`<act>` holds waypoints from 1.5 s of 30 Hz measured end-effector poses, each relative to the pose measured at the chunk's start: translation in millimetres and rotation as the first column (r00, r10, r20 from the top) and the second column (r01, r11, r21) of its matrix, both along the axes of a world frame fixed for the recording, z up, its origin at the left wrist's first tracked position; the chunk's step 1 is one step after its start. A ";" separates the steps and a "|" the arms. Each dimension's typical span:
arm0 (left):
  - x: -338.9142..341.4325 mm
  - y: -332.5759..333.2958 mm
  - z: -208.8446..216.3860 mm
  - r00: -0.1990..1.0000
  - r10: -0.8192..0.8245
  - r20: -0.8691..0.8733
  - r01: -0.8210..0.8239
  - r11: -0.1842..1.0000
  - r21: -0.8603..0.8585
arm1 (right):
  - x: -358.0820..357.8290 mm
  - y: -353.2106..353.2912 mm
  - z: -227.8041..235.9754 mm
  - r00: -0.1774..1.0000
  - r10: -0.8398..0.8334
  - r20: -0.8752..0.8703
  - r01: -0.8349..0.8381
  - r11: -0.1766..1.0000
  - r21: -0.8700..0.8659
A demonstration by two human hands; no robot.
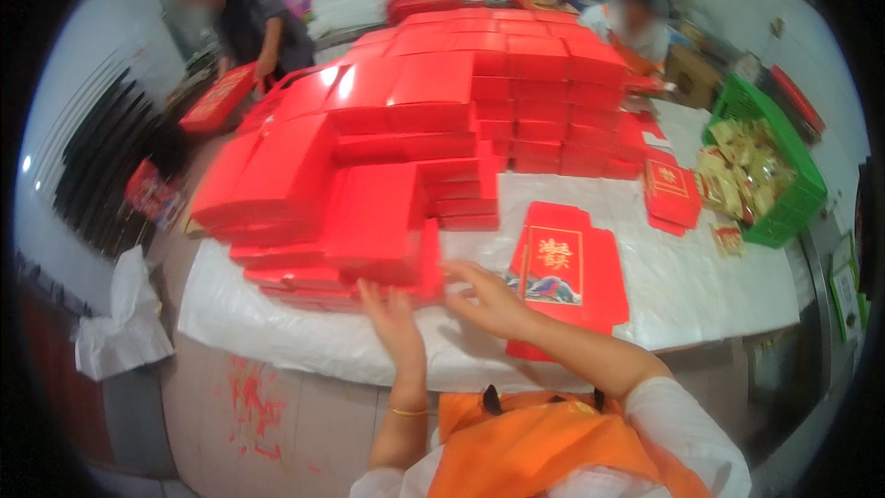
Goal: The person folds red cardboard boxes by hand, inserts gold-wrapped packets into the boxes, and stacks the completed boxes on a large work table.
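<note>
A big pile of red cardboard boxes (372,212) rises in front of me. My left hand (395,321) is at the near face of the lowest boxes, fingers stretched out and slightly blurred. Beside the right side of the same stack is my right hand (484,297), its fingers apart and pointing left. Both seem to touch the boxes, though exact contact cannot be made out. Under my right forearm lies a flat, unfolded red carton (595,267) with gold characters and a blue-white wave print.
White sheeting (719,300) covers the table. Right, a green crate (793,194) holds small packets, with a loose packet (728,240) near it and flat printed cartons (670,192) alongside. One person (267,23) holds a red box at far left; another (636,28) sits at far right.
</note>
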State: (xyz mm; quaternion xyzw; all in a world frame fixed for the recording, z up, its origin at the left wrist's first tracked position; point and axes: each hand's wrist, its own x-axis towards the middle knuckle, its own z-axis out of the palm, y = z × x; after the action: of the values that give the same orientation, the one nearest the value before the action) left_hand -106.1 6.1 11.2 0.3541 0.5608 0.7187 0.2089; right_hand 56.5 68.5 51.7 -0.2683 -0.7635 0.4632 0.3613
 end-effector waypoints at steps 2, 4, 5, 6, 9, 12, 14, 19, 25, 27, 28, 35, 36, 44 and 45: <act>-5.0 -3.2 -19.8 0.998 0.066 -0.015 -0.065 0.997 0.050 | 15.8 0.1 -8.0 0.999 -0.019 -0.029 0.019 1.000 0.008; 8.0 -15.1 -5.9 0.992 0.119 -0.051 -0.119 0.993 0.006 | 44.7 3.1 -14.4 0.994 -0.110 -0.025 0.108 0.991 -0.074; 13.6 -23.0 -9.5 0.993 0.076 -0.085 -0.076 0.997 -0.005 | 55.5 6.3 -14.0 0.988 -0.153 -0.035 0.146 0.977 -0.154; 17.4 -31.0 -15.5 0.991 0.043 -0.124 -0.045 0.999 -0.011 | 69.6 11.1 -14.2 0.981 -0.186 -0.051 0.169 0.958 -0.231; 58.2 -35.2 -35.1 0.945 -0.273 -0.178 0.254 0.960 -0.120 | 138.9 25.1 -47.7 0.891 -0.454 -0.015 0.455 0.891 0.003; 91.3 -18.1 -43.8 0.793 -0.569 -0.220 0.498 0.812 -0.304 | 193.1 25.8 -63.6 0.659 -0.733 0.170 0.660 0.671 0.337; 110.2 0.3 -50.4 0.691 -0.640 -0.336 0.506 0.760 -0.407 | 216.7 18.4 -87.1 0.548 -0.812 0.203 0.684 0.574 0.451; 138.9 41.4 -70.0 0.503 -0.543 -0.673 0.278 0.838 -0.469 | 218.5 -5.9 -123.1 0.468 -0.806 0.362 0.630 0.592 0.503; 162.3 53.8 -88.4 0.306 -0.553 -0.775 0.055 0.823 -0.565 | 209.6 -1.2 -125.6 0.513 -0.810 0.283 0.634 0.580 0.511; 165.3 54.8 -82.4 0.308 -0.589 -0.747 0.058 0.795 -0.604 | 224.2 4.7 -123.4 0.615 -0.741 0.269 0.606 0.662 0.441; 163.9 55.5 -84.5 0.310 -0.589 -0.746 0.068 0.796 -0.601 | 236.4 11.5 -120.6 0.647 -0.718 0.256 0.607 0.688 0.398; 168.2 55.6 -83.9 0.293 -0.600 -0.744 0.045 0.786 -0.616 | 397.6 125.6 -74.5 0.315 -0.947 0.062 0.631 0.257 0.732; 159.8 52.0 -91.1 0.218 -0.538 -0.814 0.001 0.834 -0.551 | 424.5 150.4 -53.8 0.265 -0.963 0.051 0.660 0.219 0.718; 170.4 54.9 -82.7 0.146 -0.481 -0.865 -0.046 0.870 -0.491 | 635.1 282.9 -10.8 -0.201 -0.761 0.617 0.787 0.249 0.564; 171.4 59.6 -80.8 0.157 -0.505 -0.849 -0.029 0.856 -0.515 | 646.6 288.0 -10.1 -0.130 -0.701 0.701 0.828 0.312 0.465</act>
State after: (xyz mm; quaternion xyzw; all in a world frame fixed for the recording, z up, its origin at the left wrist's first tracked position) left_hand 65.4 65.7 -69.6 0.7572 0.6359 0.1489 -0.0076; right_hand 703.1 356.5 41.6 -0.8651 -0.4851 0.0172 0.1263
